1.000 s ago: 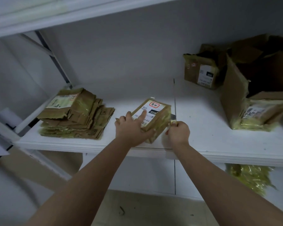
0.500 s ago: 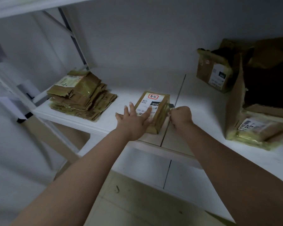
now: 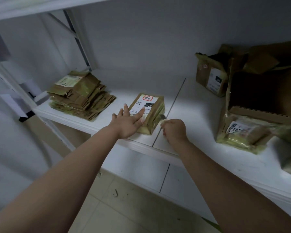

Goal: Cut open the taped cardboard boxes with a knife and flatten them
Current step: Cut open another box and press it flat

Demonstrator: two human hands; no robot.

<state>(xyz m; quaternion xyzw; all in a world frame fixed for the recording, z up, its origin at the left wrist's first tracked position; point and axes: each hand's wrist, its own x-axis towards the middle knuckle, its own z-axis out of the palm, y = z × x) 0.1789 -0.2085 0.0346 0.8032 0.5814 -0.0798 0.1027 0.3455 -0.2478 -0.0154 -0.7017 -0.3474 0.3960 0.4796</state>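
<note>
- Done, by the look: flattened cardboard pile stacked far left on shelf.
- In hand: taped box mid-shelf, pressed by flat, spread left hand; right hand fisted round knife at its right side.
- Left: more boxes far right.

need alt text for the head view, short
A person's left hand presses flat on a small taped box on a white shelf while the right hand holds a knife at its side. A flattened stack lies left, opened boxes right.
</note>
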